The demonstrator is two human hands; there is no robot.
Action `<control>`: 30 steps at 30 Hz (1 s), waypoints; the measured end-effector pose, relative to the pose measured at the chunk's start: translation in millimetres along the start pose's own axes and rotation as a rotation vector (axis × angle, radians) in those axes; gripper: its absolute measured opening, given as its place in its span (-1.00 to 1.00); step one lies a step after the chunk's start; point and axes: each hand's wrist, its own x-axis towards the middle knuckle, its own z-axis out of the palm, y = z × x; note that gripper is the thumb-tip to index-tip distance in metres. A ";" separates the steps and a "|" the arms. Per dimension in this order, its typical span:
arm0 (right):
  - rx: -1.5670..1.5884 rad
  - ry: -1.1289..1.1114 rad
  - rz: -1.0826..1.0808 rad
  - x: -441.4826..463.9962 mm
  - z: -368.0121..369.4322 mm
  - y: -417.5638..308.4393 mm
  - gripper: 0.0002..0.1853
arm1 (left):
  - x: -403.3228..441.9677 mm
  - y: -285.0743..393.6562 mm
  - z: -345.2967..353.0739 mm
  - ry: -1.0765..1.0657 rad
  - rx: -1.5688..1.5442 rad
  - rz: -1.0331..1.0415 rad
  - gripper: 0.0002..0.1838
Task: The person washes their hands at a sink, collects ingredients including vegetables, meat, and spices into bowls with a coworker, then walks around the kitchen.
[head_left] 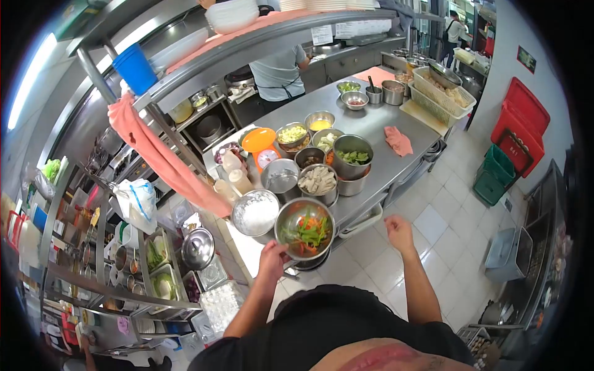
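Note:
My left hand (272,258) grips the near-left rim of a steel mixing bowl (285,211) holding sliced green and orange-red vegetables (307,232). The bowl is at the table's near corner, beside a steel bowl of white powder (256,213). My right hand (398,232) is off to the right over the floor, apart from the table, with fingers curled in and nothing visible in them. Just beyond the held bowl stand a steel pot of pale sliced pieces (318,180), a pot of green leafy pieces (352,156) and a steel bowl of clear liquid (280,177).
Squeeze bottles (238,180) and an orange-framed scale (267,157) stand at the table's left. A pink cloth (398,141) lies on the steel table (377,130). Another person (278,73) works behind it. Red (518,117) and green (493,176) bins stand by the right wall.

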 end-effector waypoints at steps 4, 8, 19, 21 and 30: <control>0.160 0.198 -0.086 60.9 -26.3 -82.7 -0.87 | 43.2 15.7 40.1 -0.124 0.069 0.034 -0.92; -0.022 0.132 -0.054 129.5 -53.4 -97.8 -0.76 | 67.8 47.2 84.9 -0.144 0.053 0.052 -0.90; 0.231 -0.067 0.045 279.7 -30.1 -43.6 -0.84 | 167.0 71.9 128.7 -0.018 -0.145 0.153 -0.87; 0.219 -0.040 0.076 298.6 -33.5 -17.0 -0.84 | 195.1 74.6 130.6 -0.012 -0.136 0.174 -0.88; 0.057 0.139 0.226 416.4 -88.0 159.3 -0.63 | 249.0 87.8 227.7 0.146 -0.057 0.266 -0.85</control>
